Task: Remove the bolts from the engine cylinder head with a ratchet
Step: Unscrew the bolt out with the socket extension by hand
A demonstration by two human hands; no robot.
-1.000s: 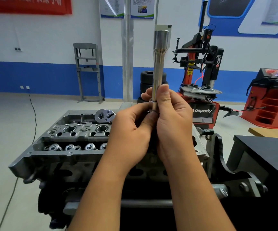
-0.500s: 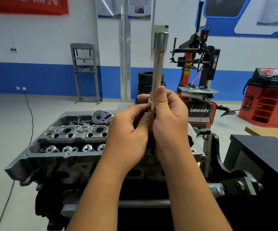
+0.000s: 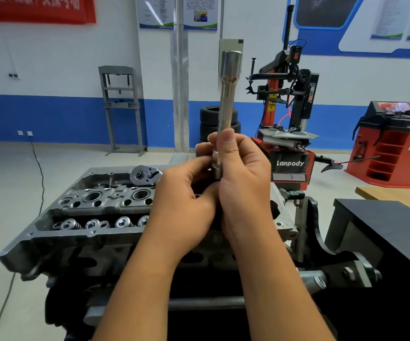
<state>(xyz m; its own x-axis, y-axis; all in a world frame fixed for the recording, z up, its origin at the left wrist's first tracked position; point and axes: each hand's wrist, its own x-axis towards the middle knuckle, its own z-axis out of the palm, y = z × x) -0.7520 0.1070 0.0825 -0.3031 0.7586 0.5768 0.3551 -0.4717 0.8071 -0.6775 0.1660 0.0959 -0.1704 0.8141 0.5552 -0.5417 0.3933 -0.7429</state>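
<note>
Here, mid-frame, the right hand [image 3: 242, 178] grips an upright extension bar [image 3: 226, 104] while the left hand [image 3: 186, 198] pinches its socket [image 3: 215, 166]. Press straight until seated. The ratchet [image 3: 144, 174] rests on the cylinder head [image 3: 80, 212], centre left.

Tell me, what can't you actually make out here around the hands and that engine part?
Head view only:
- Lower end of the extension bar: wrapped by the right hand and left hand.
- Ratchet: only its head shows; the left hand covers the handle.
- Right half of the cylinder head: behind both hands, so any bolts there are hidden.
- Wall posters: text too small.
</note>
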